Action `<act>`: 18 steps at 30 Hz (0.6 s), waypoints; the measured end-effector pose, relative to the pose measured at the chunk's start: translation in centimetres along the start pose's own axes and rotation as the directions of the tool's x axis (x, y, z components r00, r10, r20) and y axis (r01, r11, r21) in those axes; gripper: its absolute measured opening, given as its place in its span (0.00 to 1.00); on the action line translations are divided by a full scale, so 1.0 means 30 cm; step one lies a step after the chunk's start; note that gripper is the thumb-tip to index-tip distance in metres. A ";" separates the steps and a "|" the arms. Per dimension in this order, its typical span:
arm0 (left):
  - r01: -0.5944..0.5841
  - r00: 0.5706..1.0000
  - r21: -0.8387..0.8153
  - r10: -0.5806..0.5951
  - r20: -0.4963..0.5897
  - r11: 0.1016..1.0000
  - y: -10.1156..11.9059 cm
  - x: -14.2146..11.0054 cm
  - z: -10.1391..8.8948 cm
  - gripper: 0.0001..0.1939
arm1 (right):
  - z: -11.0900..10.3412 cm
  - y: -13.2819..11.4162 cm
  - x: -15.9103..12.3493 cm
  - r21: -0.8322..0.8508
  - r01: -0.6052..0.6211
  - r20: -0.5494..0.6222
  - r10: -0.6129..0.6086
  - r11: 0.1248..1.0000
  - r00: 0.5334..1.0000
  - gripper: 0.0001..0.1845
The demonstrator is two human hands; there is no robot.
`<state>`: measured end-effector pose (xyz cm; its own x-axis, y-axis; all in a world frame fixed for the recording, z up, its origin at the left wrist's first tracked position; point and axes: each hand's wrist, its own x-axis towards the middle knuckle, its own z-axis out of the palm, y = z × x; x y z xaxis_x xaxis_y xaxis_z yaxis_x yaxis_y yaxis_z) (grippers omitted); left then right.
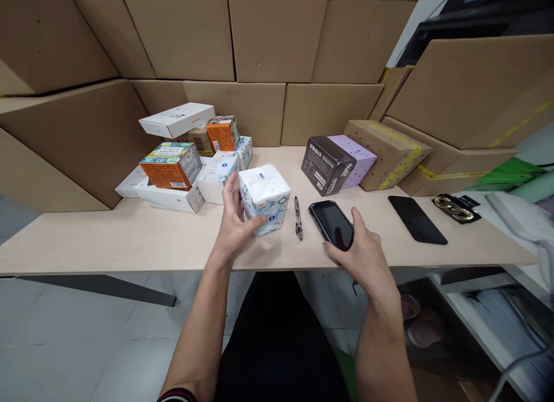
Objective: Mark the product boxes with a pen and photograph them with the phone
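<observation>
My left hand (237,220) grips a white tissue pack (265,197) with a blue floral print, its thumb on the near face and its fingers along the left side. The pack is held a little tilted over the table. On the right, my right hand (361,246) has its thumb at the bottom edge and its fingers at the right edge of a black, thick-cased phone (332,224). The phone's dark screen faces up. Between the two hands lies a pen (298,218) on the wooden table (173,249).
Left, orange boxes (171,165), more tissue packs (219,174) and white boxes (177,120) are stacked. Back right stand a dark box (328,165), a purple box (357,153) and a cardboard box (385,153). A black flat slab (416,219) lies right. Cartons (255,110) wall the back.
</observation>
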<state>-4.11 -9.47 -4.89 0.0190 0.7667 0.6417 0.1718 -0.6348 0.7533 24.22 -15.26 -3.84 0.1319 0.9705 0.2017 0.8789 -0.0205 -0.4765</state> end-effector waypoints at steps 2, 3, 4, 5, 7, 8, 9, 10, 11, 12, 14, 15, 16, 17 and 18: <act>0.012 1.000 -0.017 -0.012 0.010 1.000 -0.003 -0.004 -0.005 0.54 | 0.003 -0.013 -0.030 0.112 -0.005 -0.051 0.011 0.994 0.999 0.55; 0.013 1.000 -0.013 -0.013 -0.016 1.000 -0.003 -0.009 -0.004 0.53 | 0.007 -0.022 -0.047 0.165 -0.001 -0.087 0.015 0.986 0.996 0.55; 0.002 0.997 0.001 -0.002 -0.071 1.000 0.000 -0.017 -0.002 0.51 | 0.012 -0.032 -0.064 0.215 0.010 -0.123 0.017 0.977 0.992 0.55; -0.026 0.987 0.022 0.029 -0.157 0.999 0.005 -0.029 0.003 0.48 | 0.018 -0.044 -0.080 0.265 0.028 -0.158 0.015 0.964 0.987 0.56; -0.126 0.915 0.076 0.145 -0.378 0.989 0.027 -0.065 0.022 0.39 | 0.032 -0.073 -0.109 0.371 0.084 -0.224 0.001 0.925 0.975 0.56; -0.183 0.858 0.091 0.204 -0.472 0.979 0.045 -0.088 0.036 0.34 | 0.040 -0.090 -0.120 0.421 0.123 -0.258 -0.011 0.899 0.966 0.57; -0.236 0.807 0.086 0.244 -0.538 0.968 0.066 -0.115 0.054 0.29 | 0.048 -0.109 -0.130 0.464 0.167 -0.293 -0.027 0.870 0.956 0.57; -0.262 0.794 0.044 0.241 -0.558 0.964 0.091 -0.142 0.076 0.24 | 0.055 -0.130 -0.138 0.496 0.216 -0.329 -0.049 0.841 0.943 0.58; -0.270 0.814 -0.032 0.210 -0.542 0.962 0.118 -0.170 0.101 0.20 | 0.062 -0.153 -0.145 0.516 0.267 -0.365 -0.073 0.814 0.928 0.59; -0.252 0.853 -0.124 0.159 -0.497 0.960 0.147 -0.196 0.127 0.18 | 0.069 -0.177 -0.150 0.526 0.316 -0.398 -0.099 0.790 0.912 0.59; -0.122 0.920 -0.297 -0.005 -0.392 0.947 0.203 -0.239 0.182 0.17 | 0.081 -0.229 -0.159 0.526 0.391 -0.451 -0.142 0.756 0.881 0.60; -0.052 0.936 -0.376 -0.086 -0.342 0.925 0.227 -0.254 0.208 0.18 | 0.087 -0.255 -0.163 0.517 0.417 -0.473 -0.157 0.747 0.867 0.60; 0.012 0.935 -0.448 -0.169 -0.312 0.894 0.249 -0.263 0.231 0.20 | 0.093 -0.280 -0.168 0.505 0.436 -0.494 -0.165 0.745 0.854 0.59; 0.068 0.925 -0.522 -0.249 -0.285 0.850 0.268 -0.268 0.250 0.22 | 0.100 -0.303 -0.173 0.493 0.447 -0.509 -0.169 0.747 0.844 0.59; 0.115 0.909 -0.591 -0.324 -0.262 0.799 0.284 -0.268 0.264 0.23 | 0.106 -0.323 -0.179 0.482 0.451 -0.522 -0.168 0.751 0.837 0.59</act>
<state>4.99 -20.29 -4.78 -0.2962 0.8777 0.3768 -0.4423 -0.4757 0.7604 13.53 -19.50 -3.04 0.2019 0.6901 0.6950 0.4987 0.5383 -0.6794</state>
